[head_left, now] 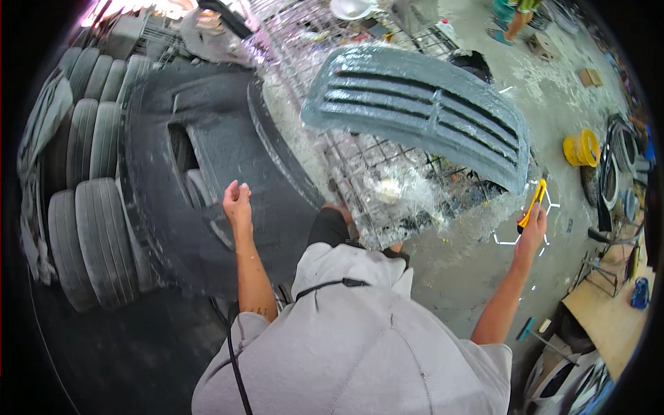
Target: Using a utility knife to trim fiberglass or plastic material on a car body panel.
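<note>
In my right hand (532,232) is a yellow utility knife (536,197), held upright beside the right end of a grey, glossy moulded panel (415,104) with long slots. That panel rests on a wire-mesh rack (366,200) in front of me. My left hand (237,200) is raised over a large dark moulded panel (235,138) with a rectangular opening. Its fingers are loosely bent and slightly apart, and I see nothing in them. The two hands are far apart, and the left does not visibly touch the grey panel.
Stacked tyres (104,221) line the left side. On the right stand a yellow bucket (581,147), coiled hoses (615,162) and a wooden board (605,304). A white bowl (351,8) sits on the rack's far part. Another person's legs (515,28) show at the far right.
</note>
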A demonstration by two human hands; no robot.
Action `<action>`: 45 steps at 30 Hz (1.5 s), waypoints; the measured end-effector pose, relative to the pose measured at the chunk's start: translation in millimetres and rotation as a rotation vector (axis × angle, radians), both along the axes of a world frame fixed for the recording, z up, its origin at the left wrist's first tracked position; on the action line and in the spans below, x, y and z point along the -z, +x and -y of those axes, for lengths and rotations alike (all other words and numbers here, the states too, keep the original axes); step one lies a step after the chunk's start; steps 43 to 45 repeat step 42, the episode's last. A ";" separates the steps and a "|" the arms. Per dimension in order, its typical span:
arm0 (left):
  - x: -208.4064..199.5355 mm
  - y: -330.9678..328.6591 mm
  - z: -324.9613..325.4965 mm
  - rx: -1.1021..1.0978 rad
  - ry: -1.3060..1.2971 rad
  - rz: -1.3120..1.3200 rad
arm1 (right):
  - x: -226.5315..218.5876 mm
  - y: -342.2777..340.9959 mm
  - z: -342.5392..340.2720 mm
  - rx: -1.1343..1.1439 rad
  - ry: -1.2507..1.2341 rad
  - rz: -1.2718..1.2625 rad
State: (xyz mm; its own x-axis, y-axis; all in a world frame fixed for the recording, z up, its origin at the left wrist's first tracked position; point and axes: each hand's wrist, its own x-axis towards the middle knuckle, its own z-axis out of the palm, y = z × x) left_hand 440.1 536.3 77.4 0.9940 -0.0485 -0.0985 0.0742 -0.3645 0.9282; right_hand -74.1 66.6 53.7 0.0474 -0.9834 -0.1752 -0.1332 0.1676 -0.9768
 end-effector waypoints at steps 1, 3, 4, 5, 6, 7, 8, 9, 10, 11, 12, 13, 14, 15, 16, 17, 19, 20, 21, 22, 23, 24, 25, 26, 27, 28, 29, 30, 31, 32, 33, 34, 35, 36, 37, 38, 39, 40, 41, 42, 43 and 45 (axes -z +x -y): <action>-4.9 18.6 16.9 0.023 0.046 -0.045 | -22.5 26.4 5.8 -0.028 0.009 -0.030; -9.0 71.3 57.7 0.056 -0.020 -0.008 | -66.7 86.2 17.4 -0.158 0.004 -0.109; -7.7 97.2 86.9 0.060 -0.090 0.023 | -82.4 114.0 27.4 -0.259 -0.011 -0.158; -10.1 120.7 127.0 0.116 -0.126 0.051 | -101.8 147.8 34.5 -0.345 -0.003 -0.188; -15.3 143.3 171.4 0.173 -0.163 0.072 | -117.4 182.4 39.4 -0.429 0.012 -0.222; -20.3 164.7 211.5 0.286 -0.186 0.064 | -124.9 218.0 43.7 -0.473 0.054 -0.182; -21.2 186.1 252.8 0.400 -0.215 0.052 | -126.5 253.0 46.8 -0.511 0.095 -0.144; -17.0 208.8 292.5 0.526 -0.176 0.068 | -115.1 287.1 49.4 -0.543 0.122 -0.168; -12.5 227.9 336.9 0.657 -0.149 0.084 | -105.0 317.6 55.7 -0.570 0.145 -0.198; -15.3 232.4 381.5 0.806 -0.109 0.083 | -101.1 343.5 62.0 -0.528 0.153 -0.235; -18.8 229.1 415.9 0.948 -0.062 0.080 | -97.7 365.3 62.6 -0.506 0.193 -0.272; -17.2 227.1 444.5 1.103 -0.043 0.093 | -97.4 378.8 62.1 -0.491 0.238 -0.309; -13.6 225.8 464.4 1.254 -0.022 0.116 | -98.5 388.9 63.9 -0.474 0.265 -0.337; -6.9 219.5 483.0 1.407 0.013 0.012 | -101.0 396.9 69.9 -0.435 0.247 -0.436; 3.7 215.5 504.5 1.559 0.046 -0.093 | -100.5 405.8 77.8 -0.398 0.231 -0.537; 18.4 211.4 521.4 1.633 0.099 -0.137 | -97.7 416.5 79.4 -0.384 0.276 -0.610; 37.1 201.9 537.9 1.766 0.164 -0.237 | -97.4 427.0 82.0 -0.371 0.325 -0.676; 39.6 205.5 541.0 1.784 0.154 -0.253 | -98.2 431.3 80.6 -0.385 0.368 -0.718; 33.1 208.6 545.8 1.833 0.292 -0.231 | -107.6 441.5 76.6 -0.363 0.361 -0.736; 28.6 211.1 546.6 1.875 0.432 -0.206 | -109.4 448.7 73.9 -0.349 0.373 -0.747; 34.9 217.3 529.1 1.733 0.250 -0.241 | -110.6 455.4 71.6 -0.347 0.399 -0.726; 31.5 222.8 511.6 1.628 0.156 -0.246 | -113.2 458.4 70.8 -0.342 0.421 -0.702; 28.6 226.4 493.2 1.530 0.065 -0.255 | -110.7 457.0 70.8 -0.347 0.403 -0.726; 34.5 232.0 471.3 1.440 0.098 -0.219 | -108.8 456.9 70.8 -0.326 0.414 -0.735; 42.1 235.1 446.7 1.345 0.132 -0.183 | -106.0 458.2 70.9 -0.319 0.465 -0.721; 42.2 235.5 420.0 1.341 0.195 -0.218 | -103.6 461.5 71.2 -0.318 0.516 -0.702; 41.1 238.0 392.9 1.328 0.263 -0.251 | -107.3 469.6 70.2 -0.336 0.518 -0.748; 42.3 232.7 369.4 1.288 0.197 -0.422 | -109.0 474.3 71.1 -0.340 0.529 -0.751; 40.3 223.0 349.0 1.236 0.131 -0.589 | -112.0 479.7 71.4 -0.328 0.538 -0.768; 38.5 213.2 335.4 1.188 0.075 -0.520 | -114.1 483.3 70.9 -0.312 0.547 -0.787; 34.9 207.3 332.4 1.162 0.039 -0.495 | -112.0 485.3 69.7 -0.279 0.489 -0.710; 31.6 202.7 329.7 1.137 0.003 -0.470 | -111.6 487.8 68.5 -0.280 0.496 -0.717; 30.7 197.8 327.0 1.136 0.005 -0.479 | -111.9 491.6 67.0 -0.257 0.510 -0.735; 32.3 193.8 326.7 1.090 -0.017 -0.469 | -112.4 496.5 67.2 -0.236 0.517 -0.753; 33.8 190.4 326.4 1.045 -0.038 -0.457 | -110.9 499.7 66.2 -0.237 0.518 -0.757; 35.3 187.5 325.9 1.043 -0.040 -0.461 | -108.1 502.1 64.2 -0.241 0.512 -0.755; 37.2 185.4 325.5 1.054 -0.063 -0.398 | -106.1 504.8 62.5 -0.245 0.508 -0.752; 37.3 184.5 325.5 1.065 -0.086 -0.334 | -106.4 507.5 61.5 -0.244 0.509 -0.754; 35.8 185.3 325.7 1.074 -0.082 -0.313 | -107.1 509.7 60.6 -0.264 0.498 -0.781; 39.1 182.6 323.9 1.054 -0.092 -0.309 | -108.0 509.9 59.3 -0.284 0.488 -0.810; 39.1 182.6 323.9 1.054 -0.092 -0.309 | -108.0 509.9 59.3 -0.284 0.488 -0.810; 39.1 182.6 323.9 1.054 -0.092 -0.309 | -108.0 509.9 59.3 -0.284 0.488 -0.810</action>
